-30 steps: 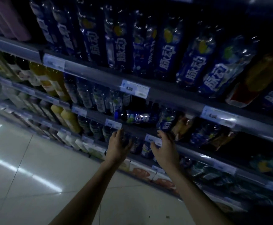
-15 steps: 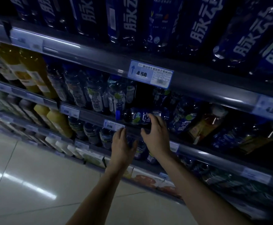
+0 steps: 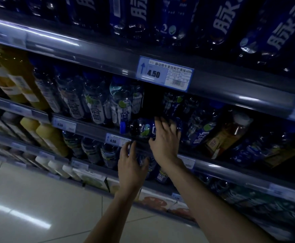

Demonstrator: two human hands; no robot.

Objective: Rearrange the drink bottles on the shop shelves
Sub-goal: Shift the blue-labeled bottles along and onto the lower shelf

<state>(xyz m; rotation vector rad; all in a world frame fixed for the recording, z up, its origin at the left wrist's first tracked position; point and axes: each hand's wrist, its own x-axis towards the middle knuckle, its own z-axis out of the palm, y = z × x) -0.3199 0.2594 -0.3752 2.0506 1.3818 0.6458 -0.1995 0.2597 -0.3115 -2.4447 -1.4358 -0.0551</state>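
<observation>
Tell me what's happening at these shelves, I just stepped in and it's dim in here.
A person is tidying a shop's drink shelves bare-handed. The right hand is laid over a blue-labelled bottle lying on its side at the front of the middle shelf, fingers spread across it. The left hand reaches lower, at the bottles on the shelf below; its grip is hidden. Neighbouring bottles stand upright, and a 4.50 price tag hangs above.

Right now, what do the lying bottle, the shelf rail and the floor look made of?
Lying bottle: likely clear plastic under a glossy printed blue label; highlights glint off its ribbed body. The right hand rests on it.
Shelf rail: smooth grey strip with a long sheen, metal or plastic, cannot tell.
Floor: glossy pale tile; grout lines and lamp reflections show.
</observation>
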